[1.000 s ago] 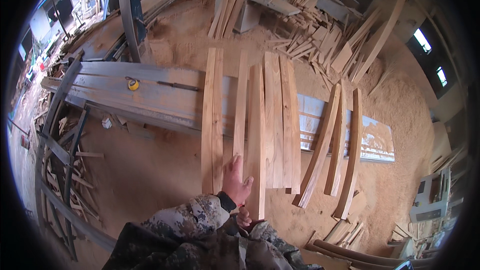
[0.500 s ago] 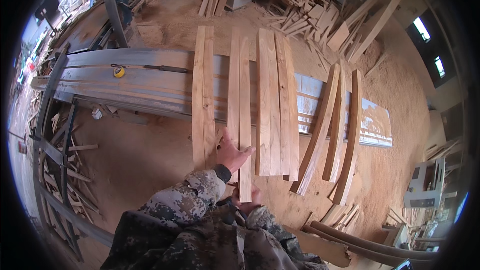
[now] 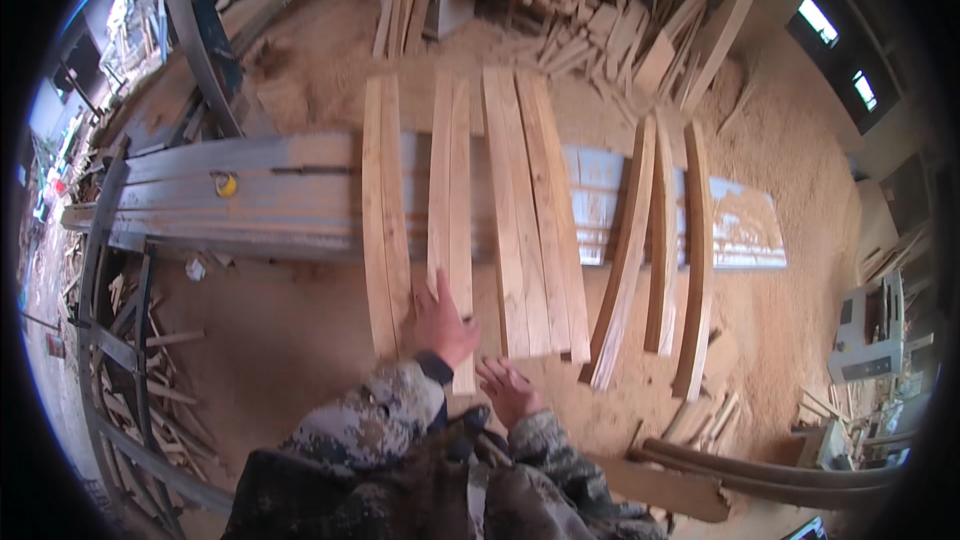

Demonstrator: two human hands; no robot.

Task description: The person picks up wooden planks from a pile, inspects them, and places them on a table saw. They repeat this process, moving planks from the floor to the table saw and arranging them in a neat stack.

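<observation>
Several pale wooden strips lie crosswise over a long metal-topped bench. My left hand (image 3: 447,328) rests with spread fingers on the near part of a pair of strips (image 3: 450,200), covering a stretch of them. Just right of that pair's near end is my right hand (image 3: 510,390), its fingers loosely bent and slightly apart, with nothing visible in it. Another pair of strips (image 3: 383,200) lies to the left. On the right sits a close group of strips (image 3: 528,260), its near ends a little beyond my right hand.
Three curved strips (image 3: 660,250) lie farther right on the bench (image 3: 300,205). A yellow tape measure (image 3: 225,184) sits at its left. Scrap wood (image 3: 590,40) is heaped at the back. A dark metal frame (image 3: 120,345) stands left, and curved rails (image 3: 760,470) lie near right.
My right hand has let go of the pair's near end and moved right and outward. My left hand has shifted slightly left, still on the strips. The whole view has shifted a little.
</observation>
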